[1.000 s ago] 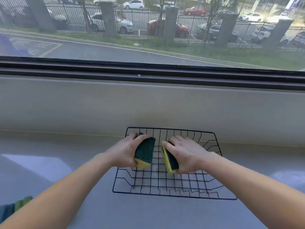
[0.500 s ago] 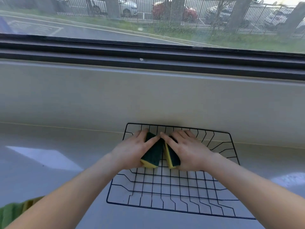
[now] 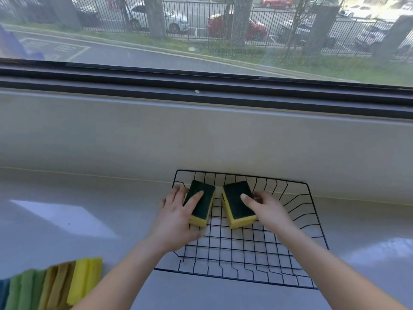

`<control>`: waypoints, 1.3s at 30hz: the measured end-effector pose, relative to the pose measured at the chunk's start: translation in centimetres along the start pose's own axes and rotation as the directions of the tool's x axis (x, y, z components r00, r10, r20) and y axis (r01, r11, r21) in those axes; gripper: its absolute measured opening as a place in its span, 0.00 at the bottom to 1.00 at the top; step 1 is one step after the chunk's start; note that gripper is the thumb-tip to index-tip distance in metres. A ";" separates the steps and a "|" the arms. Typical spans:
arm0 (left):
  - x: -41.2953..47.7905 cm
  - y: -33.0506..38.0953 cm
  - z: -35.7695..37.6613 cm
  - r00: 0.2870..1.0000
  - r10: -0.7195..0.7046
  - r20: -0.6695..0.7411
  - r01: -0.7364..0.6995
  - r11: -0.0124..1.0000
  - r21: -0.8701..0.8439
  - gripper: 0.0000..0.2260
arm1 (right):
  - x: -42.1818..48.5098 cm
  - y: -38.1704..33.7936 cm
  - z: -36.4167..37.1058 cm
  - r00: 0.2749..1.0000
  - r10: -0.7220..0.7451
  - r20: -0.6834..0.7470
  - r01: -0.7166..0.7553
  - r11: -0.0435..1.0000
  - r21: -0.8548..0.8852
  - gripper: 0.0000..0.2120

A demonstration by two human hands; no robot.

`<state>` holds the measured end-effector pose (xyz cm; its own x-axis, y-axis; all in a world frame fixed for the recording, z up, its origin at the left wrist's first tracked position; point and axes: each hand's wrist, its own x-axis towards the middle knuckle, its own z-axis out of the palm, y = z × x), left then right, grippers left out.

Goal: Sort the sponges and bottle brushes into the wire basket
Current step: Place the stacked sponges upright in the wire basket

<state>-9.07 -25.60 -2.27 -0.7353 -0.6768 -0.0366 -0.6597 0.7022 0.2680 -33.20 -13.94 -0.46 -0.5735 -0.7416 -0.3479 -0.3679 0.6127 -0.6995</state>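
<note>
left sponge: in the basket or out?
In. The left sponge lies green side up inside the rim of the wire basket, at its far end; the left hand grips it, thumb on top.

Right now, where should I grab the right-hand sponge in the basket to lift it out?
Probably pinch its two long yellow sides from above: the right sponge lies flat, green side up, in the wire basket, with a gap beside the left sponge.
</note>
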 end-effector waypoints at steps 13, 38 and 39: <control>0.4 -0.1 0.6 0.989 -0.023 -0.143 0.039 0.993 0.114 0.39 | -0.4 -1.0 3.4 0.996 0.032 0.077 -0.048 0.976 0.211 0.26; -2.8 2.3 -1.9 0.986 -0.095 -0.137 0.091 0.995 -0.034 0.32 | -5.0 -0.8 1.1 0.998 -0.031 -0.062 0.038 0.992 0.118 0.31; -3.1 2.7 -2.2 0.986 -0.095 -0.136 0.091 0.995 -0.038 0.31 | -5.7 -0.8 0.6 0.996 -0.046 -0.071 0.053 0.993 0.106 0.30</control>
<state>-8.21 -22.11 0.70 -0.6414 -0.7641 0.0691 -0.7171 0.6291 0.3001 -29.19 -10.35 1.66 -0.6065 -0.7476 -0.2707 -0.3179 0.5401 -0.7792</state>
